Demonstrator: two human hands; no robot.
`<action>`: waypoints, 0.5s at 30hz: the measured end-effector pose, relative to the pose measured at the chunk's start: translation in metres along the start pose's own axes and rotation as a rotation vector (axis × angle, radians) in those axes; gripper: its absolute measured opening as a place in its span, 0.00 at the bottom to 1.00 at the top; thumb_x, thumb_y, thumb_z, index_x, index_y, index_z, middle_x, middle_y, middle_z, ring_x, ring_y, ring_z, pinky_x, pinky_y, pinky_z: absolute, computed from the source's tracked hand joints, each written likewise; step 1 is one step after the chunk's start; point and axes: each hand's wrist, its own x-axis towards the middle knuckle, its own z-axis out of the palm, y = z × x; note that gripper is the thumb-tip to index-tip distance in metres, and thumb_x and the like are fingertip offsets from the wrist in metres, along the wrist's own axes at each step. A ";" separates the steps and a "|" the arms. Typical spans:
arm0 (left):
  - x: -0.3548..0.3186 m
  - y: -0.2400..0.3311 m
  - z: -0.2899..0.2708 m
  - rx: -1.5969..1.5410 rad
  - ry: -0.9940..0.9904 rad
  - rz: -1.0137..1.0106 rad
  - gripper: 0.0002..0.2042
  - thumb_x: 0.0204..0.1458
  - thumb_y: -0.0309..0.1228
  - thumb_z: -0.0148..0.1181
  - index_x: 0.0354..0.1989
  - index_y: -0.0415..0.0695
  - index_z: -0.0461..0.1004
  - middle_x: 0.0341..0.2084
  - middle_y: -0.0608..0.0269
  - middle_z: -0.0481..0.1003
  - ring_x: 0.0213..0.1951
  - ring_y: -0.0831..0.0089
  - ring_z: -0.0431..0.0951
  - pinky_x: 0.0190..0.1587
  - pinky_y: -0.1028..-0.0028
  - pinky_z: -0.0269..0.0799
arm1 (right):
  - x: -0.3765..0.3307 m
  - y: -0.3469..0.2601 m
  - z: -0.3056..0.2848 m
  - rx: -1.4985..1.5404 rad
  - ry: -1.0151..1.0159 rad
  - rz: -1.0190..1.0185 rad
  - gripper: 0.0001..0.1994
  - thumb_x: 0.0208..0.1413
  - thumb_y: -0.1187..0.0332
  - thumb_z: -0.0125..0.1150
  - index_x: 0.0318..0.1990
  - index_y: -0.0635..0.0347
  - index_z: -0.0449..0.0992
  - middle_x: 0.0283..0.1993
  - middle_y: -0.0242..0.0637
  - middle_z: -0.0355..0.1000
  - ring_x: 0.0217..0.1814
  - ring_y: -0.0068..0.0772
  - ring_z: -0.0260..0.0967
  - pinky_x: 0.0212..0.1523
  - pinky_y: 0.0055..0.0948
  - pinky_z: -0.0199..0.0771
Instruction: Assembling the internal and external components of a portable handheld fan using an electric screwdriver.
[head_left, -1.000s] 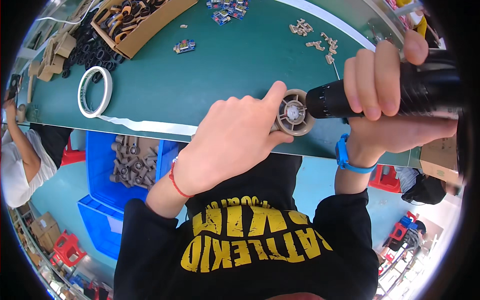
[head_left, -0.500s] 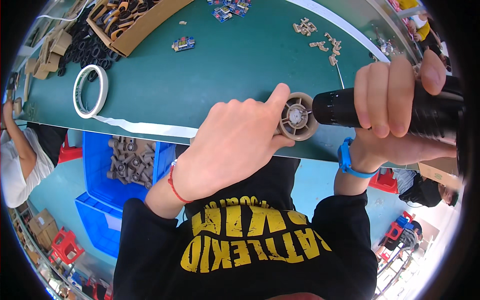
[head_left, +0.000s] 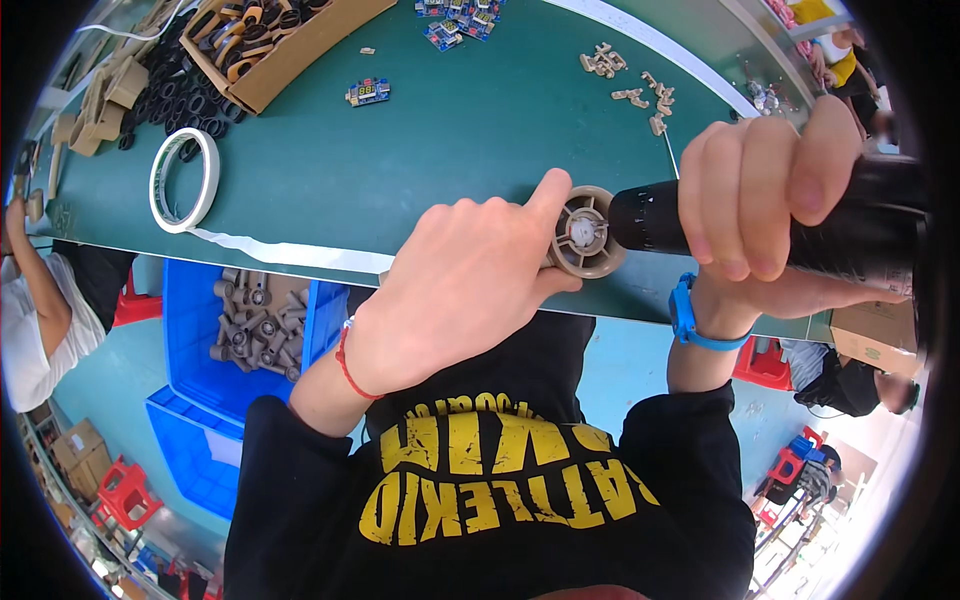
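My left hand (head_left: 470, 285) grips a beige round plastic housing (head_left: 587, 232) between thumb and index finger. Spokes run from its rim to a pale hub, and its open face is turned up. My right hand (head_left: 765, 200), with a blue band on the wrist, is wrapped round a black electric screwdriver (head_left: 650, 218). The tool lies almost level, its nose pointing left at the housing's right rim. Whether the bit touches the hub is hard to make out. The rest of the housing is hidden behind my left hand.
A tape roll (head_left: 160, 190) stands at left, its strip stuck along the table's near edge. Farther back are black rings (head_left: 175, 105), an open carton (head_left: 290, 55), small circuit boards (head_left: 368, 92) and beige clips (head_left: 655, 92). Below the table, a blue crate (head_left: 190, 330) holds similar housings.
The screwdriver and my right hand have shifted slightly left. The housing has moved a little left too, while my left hand keeps its hold.
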 end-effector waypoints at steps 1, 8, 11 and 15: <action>0.000 0.001 -0.001 -0.005 -0.004 0.006 0.23 0.48 0.37 0.66 0.47 0.45 0.62 0.25 0.47 0.77 0.30 0.44 0.77 0.29 0.54 0.69 | 0.002 -0.002 0.002 -0.003 -0.020 0.005 0.30 0.51 0.33 0.55 0.42 0.51 0.64 0.23 0.23 0.66 0.20 0.15 0.65 0.22 0.15 0.68; -0.003 -0.002 0.005 -0.078 0.122 0.057 0.28 0.48 0.38 0.66 0.55 0.47 0.60 0.24 0.48 0.77 0.29 0.44 0.76 0.29 0.55 0.69 | 0.015 -0.011 0.011 0.086 -0.102 0.147 0.27 0.52 0.36 0.56 0.41 0.52 0.64 0.25 0.24 0.68 0.21 0.17 0.68 0.23 0.16 0.71; -0.004 -0.002 0.004 0.034 0.083 0.092 0.30 0.48 0.38 0.66 0.58 0.47 0.58 0.24 0.48 0.77 0.28 0.45 0.77 0.28 0.55 0.69 | 0.019 -0.007 0.005 0.139 -0.180 0.145 0.25 0.53 0.39 0.56 0.41 0.52 0.65 0.26 0.25 0.69 0.22 0.18 0.69 0.24 0.16 0.71; -0.005 0.000 0.004 0.055 0.071 0.092 0.30 0.49 0.38 0.66 0.58 0.45 0.58 0.24 0.49 0.77 0.28 0.45 0.77 0.27 0.56 0.69 | 0.023 -0.003 -0.004 0.193 -0.267 0.143 0.23 0.55 0.43 0.58 0.41 0.53 0.65 0.27 0.26 0.70 0.23 0.19 0.70 0.25 0.17 0.73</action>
